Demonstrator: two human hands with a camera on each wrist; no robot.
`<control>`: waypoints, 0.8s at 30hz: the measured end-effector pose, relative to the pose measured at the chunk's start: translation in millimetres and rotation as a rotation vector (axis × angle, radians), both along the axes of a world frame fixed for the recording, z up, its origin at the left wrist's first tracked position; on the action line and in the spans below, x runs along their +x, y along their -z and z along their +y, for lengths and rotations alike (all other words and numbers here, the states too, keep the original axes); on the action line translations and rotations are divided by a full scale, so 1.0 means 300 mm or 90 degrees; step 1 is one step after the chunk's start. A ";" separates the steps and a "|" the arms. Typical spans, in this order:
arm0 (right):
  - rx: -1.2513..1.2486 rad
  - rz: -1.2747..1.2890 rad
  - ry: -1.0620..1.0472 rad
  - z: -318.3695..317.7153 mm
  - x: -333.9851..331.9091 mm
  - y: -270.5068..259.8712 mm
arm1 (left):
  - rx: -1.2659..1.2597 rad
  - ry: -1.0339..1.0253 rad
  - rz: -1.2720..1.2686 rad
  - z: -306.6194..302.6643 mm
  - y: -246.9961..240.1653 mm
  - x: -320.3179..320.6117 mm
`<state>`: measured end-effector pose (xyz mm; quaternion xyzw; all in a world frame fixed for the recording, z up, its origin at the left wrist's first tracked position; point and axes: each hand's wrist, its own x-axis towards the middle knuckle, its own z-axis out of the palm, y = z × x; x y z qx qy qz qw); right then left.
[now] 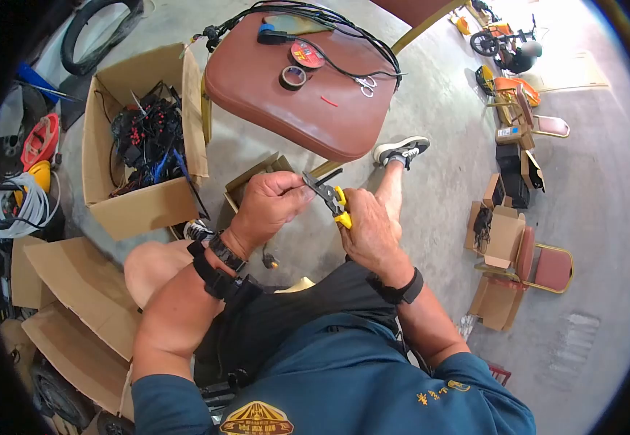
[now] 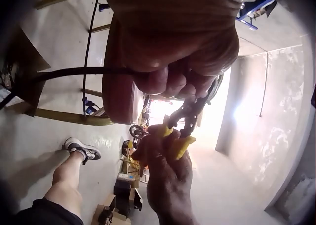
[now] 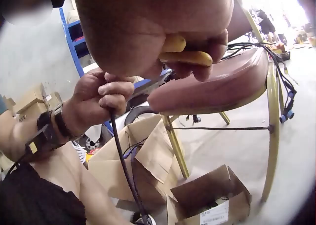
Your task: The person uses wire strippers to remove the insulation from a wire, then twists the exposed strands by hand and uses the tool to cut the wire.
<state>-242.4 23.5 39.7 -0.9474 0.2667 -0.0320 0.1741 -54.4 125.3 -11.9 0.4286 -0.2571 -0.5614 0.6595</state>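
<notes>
My left hand (image 1: 271, 199) pinches a black cable (image 3: 123, 161) between thumb and fingers; the cable hangs down below that hand in the right wrist view. My right hand (image 1: 371, 228) grips wire strippers (image 1: 328, 194) by their yellow handles. Their flat dark head, with holes in it, reaches up to the left fingertips. A short dark length (image 1: 334, 175) sticks out just beyond the tool's head. In the left wrist view the left fingers (image 2: 173, 82) hide where the tool meets the cable.
Ahead stands a chair with a brown seat (image 1: 257, 87) holding a tape roll (image 1: 293, 77), scissors (image 1: 366, 85) and black cables (image 1: 351, 30). A cardboard box (image 1: 137, 217) of tangled wires is at left; a smaller box (image 3: 237, 205) sits below the chair.
</notes>
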 end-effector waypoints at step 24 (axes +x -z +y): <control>-0.108 -0.005 -0.053 -0.019 0.015 -0.047 | -0.040 0.076 0.051 0.012 -0.015 0.008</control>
